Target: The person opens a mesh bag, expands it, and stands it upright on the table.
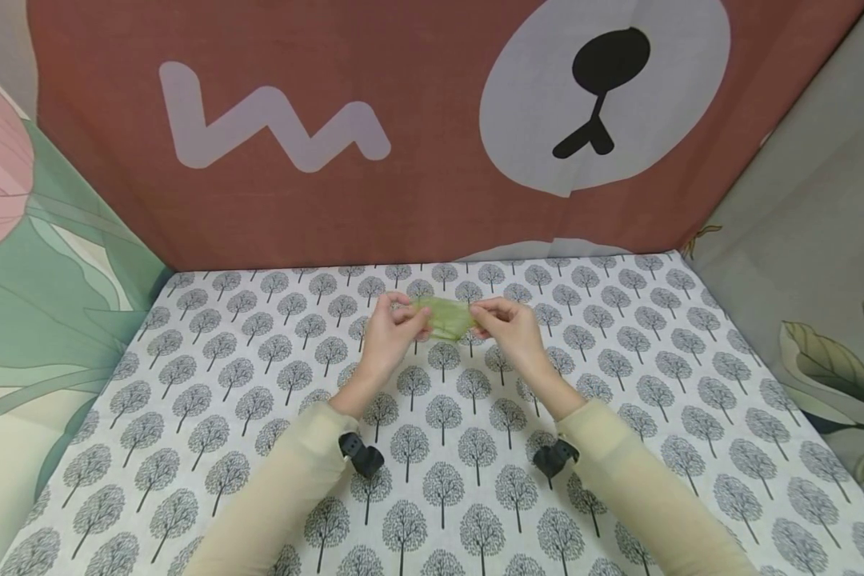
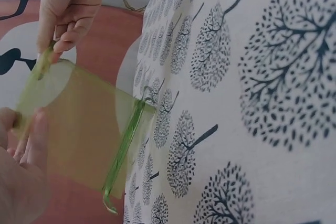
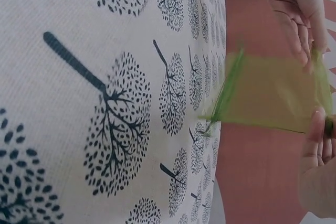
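Note:
A sheer green organza bag (image 1: 445, 318) is stretched between both hands above the tablecloth. My left hand (image 1: 394, 328) pinches one corner of it with thumb and fingers, and my right hand (image 1: 506, 324) pinches the opposite corner. In the left wrist view the see-through fabric (image 2: 89, 124) hangs from the fingers, with a darker green ribbon band (image 2: 123, 148) across its lower end. From the right wrist the same band (image 3: 228, 87) shows with loose ends at its tip, close over the cloth. Nothing shows inside the thin bag.
A white tablecloth (image 1: 442, 464) printed with grey trees covers the table. Behind it hangs a reddish-brown cloth (image 1: 432, 208) with a pale zigzag and an animal snout. Patterned curtains (image 1: 43, 280) stand at the sides. Each wrist carries a black camera mount (image 1: 362, 456).

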